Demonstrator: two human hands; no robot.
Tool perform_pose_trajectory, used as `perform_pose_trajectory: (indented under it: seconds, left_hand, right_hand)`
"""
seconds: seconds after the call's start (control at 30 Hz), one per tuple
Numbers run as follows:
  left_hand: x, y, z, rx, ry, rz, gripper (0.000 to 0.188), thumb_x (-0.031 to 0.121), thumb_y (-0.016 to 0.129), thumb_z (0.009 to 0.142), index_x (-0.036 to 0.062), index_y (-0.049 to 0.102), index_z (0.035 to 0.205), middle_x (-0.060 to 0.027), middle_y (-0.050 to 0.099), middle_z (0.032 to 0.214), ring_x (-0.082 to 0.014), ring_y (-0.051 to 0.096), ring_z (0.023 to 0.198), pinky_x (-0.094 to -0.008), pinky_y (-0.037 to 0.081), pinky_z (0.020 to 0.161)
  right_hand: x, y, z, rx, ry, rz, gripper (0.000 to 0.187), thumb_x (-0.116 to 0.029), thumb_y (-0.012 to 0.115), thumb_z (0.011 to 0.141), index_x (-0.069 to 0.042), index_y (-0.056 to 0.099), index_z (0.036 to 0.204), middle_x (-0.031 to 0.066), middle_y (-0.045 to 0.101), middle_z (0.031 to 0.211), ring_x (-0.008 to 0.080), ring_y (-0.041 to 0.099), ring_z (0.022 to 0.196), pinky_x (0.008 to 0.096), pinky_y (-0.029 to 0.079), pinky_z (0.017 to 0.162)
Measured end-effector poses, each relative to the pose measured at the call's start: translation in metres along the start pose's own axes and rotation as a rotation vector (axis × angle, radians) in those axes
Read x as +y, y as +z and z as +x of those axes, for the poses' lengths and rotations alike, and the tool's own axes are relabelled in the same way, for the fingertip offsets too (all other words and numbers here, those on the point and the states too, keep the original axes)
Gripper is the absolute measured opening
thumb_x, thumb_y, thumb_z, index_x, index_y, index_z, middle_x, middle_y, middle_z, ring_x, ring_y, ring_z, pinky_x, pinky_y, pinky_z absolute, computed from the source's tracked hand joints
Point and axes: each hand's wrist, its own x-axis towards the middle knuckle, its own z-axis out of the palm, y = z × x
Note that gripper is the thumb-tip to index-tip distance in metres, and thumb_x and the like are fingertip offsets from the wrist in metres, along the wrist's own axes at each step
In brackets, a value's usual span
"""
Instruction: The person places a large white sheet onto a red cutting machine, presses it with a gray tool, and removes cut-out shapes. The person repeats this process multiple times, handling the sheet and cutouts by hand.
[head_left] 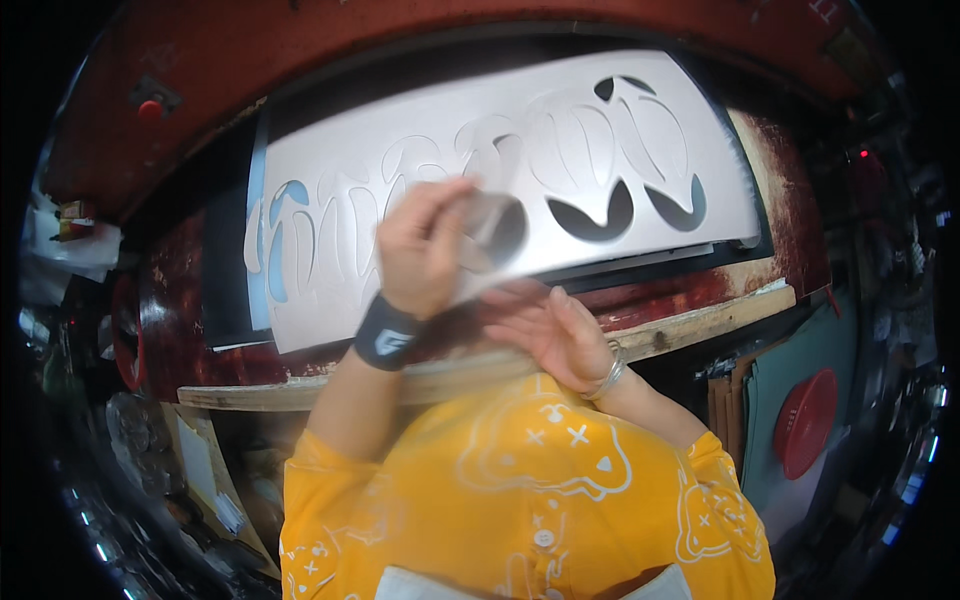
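Likely picking-out: left hand [425, 248] pinches a cut-out [482, 222] over the sheet [685, 115], right hand [552, 335] open — next calls for lifting clear.

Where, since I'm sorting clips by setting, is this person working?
Probably a workshop or small factory, at a cutting station. A pale sheet with curved cut-outs lies over a worn red bench, and behind it stands what looks like a red-painted machine with a red button.

And there's bright light across the pale sheet [490, 100], left hand [418, 255] blurred, while out at the dim rim everything curves into black!
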Motion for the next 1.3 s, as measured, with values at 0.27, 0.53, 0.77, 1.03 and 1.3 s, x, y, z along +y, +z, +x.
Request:
perform_pose_trajectory:
  seconds: [0.27, 0.53, 0.77, 1.03, 1.3]
  left_hand:
    - [0.002, -0.063, 0.021, 0.586, -0.405, -0.164, 0.022, 0.004, 0.052, 0.091, 0.0005, 0.063, 0.109, -0.0061, 0.066, 0.085, -0.0134, 0.064, 0.082, -0.0266, 0.052, 0.064]
    - [-0.025, -0.087, -0.003, -0.256, 0.251, 0.460, 0.034, -0.006, 0.057, 0.072, 0.0100, 0.067, 0.101, -0.0089, 0.065, 0.085, -0.0244, 0.063, 0.074, -0.0297, 0.052, 0.062]
    - [-0.021, -0.064, -0.013, -0.436, 0.099, 0.194, 0.024, 0.019, 0.068, 0.081, 0.0072, 0.066, 0.102, -0.0074, 0.060, 0.079, -0.0241, 0.062, 0.069, -0.0305, 0.050, 0.063]
    - [-0.013, -0.138, 0.002, 0.077, 0.162, 0.296, 0.024, 0.008, 0.059, 0.085, 0.0033, 0.064, 0.108, -0.0085, 0.063, 0.091, -0.0201, 0.063, 0.076, -0.0282, 0.052, 0.063]
    - [-0.041, -0.121, -0.041, -0.379, -0.015, 0.166, 0.027, 0.008, 0.068, 0.077, 0.0050, 0.067, 0.105, -0.0122, 0.061, 0.087, -0.0274, 0.062, 0.076, -0.0310, 0.050, 0.066]
  right_hand:
    - [-0.009, 0.005, 0.014, 0.360, -0.073, -0.535, 0.041, -0.029, 0.038, 0.100, 0.006, 0.051, 0.114, 0.0207, 0.062, 0.106, 0.0299, 0.067, 0.082, 0.0341, 0.057, 0.070]
    - [0.025, 0.015, 0.020, 0.061, 0.214, -0.257, 0.043, -0.031, 0.039, 0.100, 0.003, 0.045, 0.126, 0.0173, 0.054, 0.123, 0.0298, 0.056, 0.112, 0.0455, 0.044, 0.098]
    - [0.041, 0.031, 0.030, 0.049, 0.057, -0.211, 0.043, -0.029, 0.039, 0.101, 0.000, 0.041, 0.132, 0.0118, 0.052, 0.128, 0.0248, 0.052, 0.117, 0.0408, 0.044, 0.096]
    - [0.046, 0.036, 0.034, 0.103, 0.391, -0.434, 0.055, -0.035, 0.040, 0.099, 0.011, 0.042, 0.128, 0.0264, 0.054, 0.121, 0.0319, 0.052, 0.117, 0.0422, 0.044, 0.097]
    - [0.085, 0.046, 0.058, -0.113, 0.348, -0.013, 0.039, -0.030, 0.039, 0.101, -0.010, 0.038, 0.134, 0.0063, 0.048, 0.129, 0.0198, 0.047, 0.121, 0.0409, 0.043, 0.097]
